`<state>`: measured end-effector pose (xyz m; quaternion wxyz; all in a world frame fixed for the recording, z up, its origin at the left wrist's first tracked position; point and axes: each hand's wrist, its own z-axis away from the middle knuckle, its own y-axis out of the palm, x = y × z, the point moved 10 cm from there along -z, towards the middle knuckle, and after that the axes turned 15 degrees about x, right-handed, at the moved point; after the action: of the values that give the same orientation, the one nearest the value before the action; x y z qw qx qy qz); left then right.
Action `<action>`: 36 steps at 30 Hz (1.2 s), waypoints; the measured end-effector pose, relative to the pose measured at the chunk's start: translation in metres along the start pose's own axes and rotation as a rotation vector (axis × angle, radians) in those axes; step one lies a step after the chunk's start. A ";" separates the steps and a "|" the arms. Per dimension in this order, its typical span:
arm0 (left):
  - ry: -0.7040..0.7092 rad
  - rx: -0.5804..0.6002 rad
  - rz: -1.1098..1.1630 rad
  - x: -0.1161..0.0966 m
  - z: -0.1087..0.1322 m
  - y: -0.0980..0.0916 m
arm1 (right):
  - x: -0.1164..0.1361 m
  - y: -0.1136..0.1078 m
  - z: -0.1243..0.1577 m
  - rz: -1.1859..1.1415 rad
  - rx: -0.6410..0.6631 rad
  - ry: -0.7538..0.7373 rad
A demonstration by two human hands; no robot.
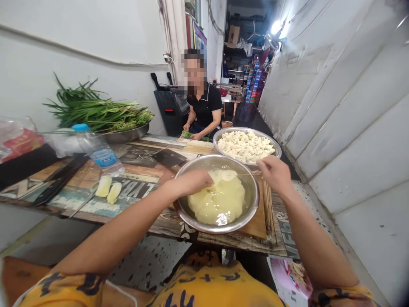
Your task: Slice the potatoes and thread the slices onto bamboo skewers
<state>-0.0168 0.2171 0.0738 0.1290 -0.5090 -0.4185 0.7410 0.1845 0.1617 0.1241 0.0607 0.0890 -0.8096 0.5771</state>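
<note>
A steel bowl (254, 213) holds water and a pile of thin, pale yellow slices (217, 204) that look like potato. Over its far side, my left hand (198, 180) is closed with fingertips pinching the edge of one potato slice (227, 175). My right hand (274, 170), at the bowl's right rim, pinches a thin wooden skewer (247, 174) that points left. The skewer's tip meets that slice; whether it has pierced it I cannot tell. Beside the bowl, several loose skewers (269, 209) lie on a wooden board (255, 228).
Behind stands a bowl of cauliflower pieces (246, 145). To the left are a water bottle (100, 151), two pale vegetable pieces (108, 189), a knife (84, 202) and a basin (128, 133) of green stalks (105, 113). A person (204, 104) across the table handles green stalks.
</note>
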 end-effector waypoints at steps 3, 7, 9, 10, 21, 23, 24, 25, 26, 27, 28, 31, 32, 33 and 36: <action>0.044 -0.013 0.043 -0.009 0.003 -0.001 | -0.058 0.021 0.027 0.084 0.217 0.307; 0.023 -0.086 0.316 -0.012 -0.001 -0.004 | -0.096 0.082 0.059 0.172 0.581 0.478; 0.016 -0.065 0.530 -0.014 -0.006 0.002 | -0.103 0.101 0.065 0.166 0.629 0.542; 0.016 -0.046 0.630 -0.015 -0.008 0.006 | -0.106 0.108 0.066 0.157 0.637 0.569; -0.134 0.021 0.616 0.004 -0.014 0.028 | -0.121 0.123 0.057 -0.040 0.571 0.644; -0.132 0.012 0.650 0.006 -0.014 0.028 | -0.123 0.119 0.055 -0.140 0.490 0.620; -0.134 0.010 0.676 0.008 -0.014 0.028 | -0.125 0.117 0.056 -0.187 0.452 0.617; -0.139 0.011 0.707 0.010 -0.014 0.028 | -0.127 0.115 0.057 -0.231 0.425 0.617; -0.145 0.014 0.740 0.012 -0.014 0.029 | -0.128 0.116 0.059 -0.268 0.412 0.621; -0.149 0.021 0.770 0.013 -0.014 0.030 | -0.129 0.117 0.061 -0.301 0.410 0.629; -0.150 0.026 0.795 0.014 -0.015 0.031 | -0.130 0.119 0.064 -0.332 0.412 0.638; -0.144 0.041 0.834 0.013 -0.016 0.032 | -0.131 0.123 0.070 -0.440 0.383 0.673; -0.142 0.042 0.837 0.012 -0.016 0.032 | -0.132 0.125 0.071 -0.469 0.368 0.682; -0.140 0.045 0.838 0.011 -0.016 0.032 | -0.133 0.126 0.072 -0.492 0.355 0.690; -0.134 0.052 0.823 0.009 -0.016 0.032 | -0.140 0.128 0.070 -0.521 0.329 0.719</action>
<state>0.0003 0.2106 0.0420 -0.1925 -0.5812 -0.1689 0.7724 0.2940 0.1469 -0.0446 0.4650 0.0923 -0.5857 0.6574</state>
